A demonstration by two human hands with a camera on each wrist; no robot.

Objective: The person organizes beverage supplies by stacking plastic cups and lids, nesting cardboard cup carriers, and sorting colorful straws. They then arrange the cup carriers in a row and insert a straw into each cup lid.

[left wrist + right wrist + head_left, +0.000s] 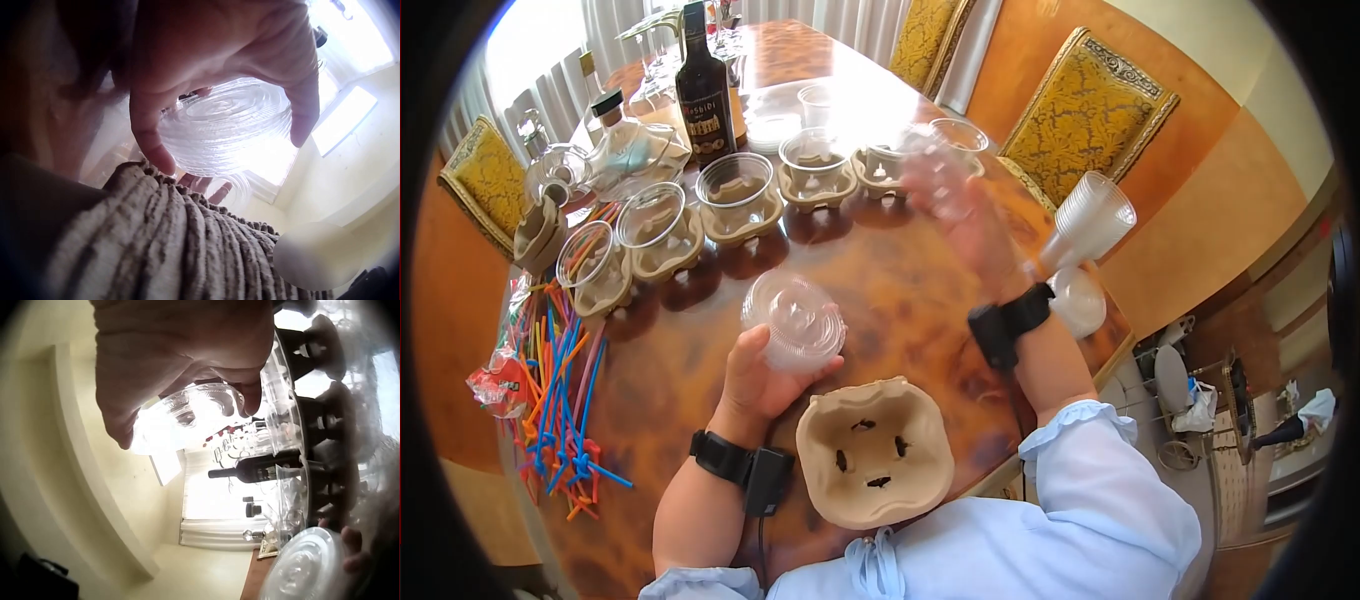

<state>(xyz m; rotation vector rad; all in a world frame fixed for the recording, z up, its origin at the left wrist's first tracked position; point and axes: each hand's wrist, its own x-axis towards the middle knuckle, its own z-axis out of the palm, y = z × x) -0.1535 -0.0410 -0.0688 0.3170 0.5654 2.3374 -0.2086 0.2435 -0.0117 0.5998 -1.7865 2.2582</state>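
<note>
My left hand [765, 375] grips a stack of clear plastic lids [792, 310] over the table, thumb on one side and fingers on the other. In the left wrist view the stack's ridged edges [219, 147] show between thumb and fingers. Raised at the right end of the cup row, my right hand [970, 225] is blurred in the head view. The right wrist view shows it pinching a clear plastic lid [187, 419] by its rim. Several clear plastic cups [735, 182] stand in brown pulp holders [745, 228], in a curved row across the table.
A brown pulp holder [875, 455] with slots sits close to my body. Stacked clear cups [1090, 220] and more lids [1078, 303] lie by the right edge. Colourful straws [565, 400] spread at left. A dark bottle [705, 95] and a glass decanter [635, 150] stand behind the row.
</note>
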